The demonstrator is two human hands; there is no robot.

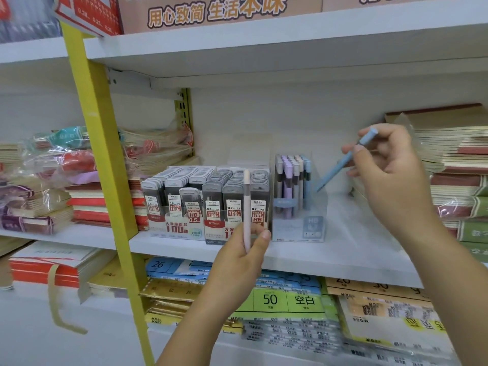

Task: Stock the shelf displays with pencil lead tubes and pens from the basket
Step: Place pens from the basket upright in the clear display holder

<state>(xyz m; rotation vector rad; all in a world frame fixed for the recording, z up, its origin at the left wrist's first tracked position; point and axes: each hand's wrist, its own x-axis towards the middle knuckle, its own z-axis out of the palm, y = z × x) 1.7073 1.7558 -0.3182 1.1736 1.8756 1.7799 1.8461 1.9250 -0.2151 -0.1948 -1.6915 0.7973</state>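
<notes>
My left hand (pixel 244 256) holds a pale pink pen (pixel 247 207) upright in front of the lead tube displays. My right hand (pixel 388 165) grips a light blue pen (pixel 343 163), tilted with its tip pointing down-left toward the clear pen display box (pixel 299 220). That box holds several upright pens in purple, grey, beige and blue. Left of it stand two display boxes of pencil lead tubes, one marked 0.5 (pixel 175 199) and one marked 0.7 (pixel 235 199), both packed in rows. No basket is in view.
The white shelf (pixel 343 249) has bare room right of the pen box. Stacked notebooks (pixel 456 165) sit at the right and wrapped notebook bundles (pixel 87 180) at the left. A yellow upright post (pixel 105 167) divides the shelving. Paper pads (pixel 277 299) fill the shelf below.
</notes>
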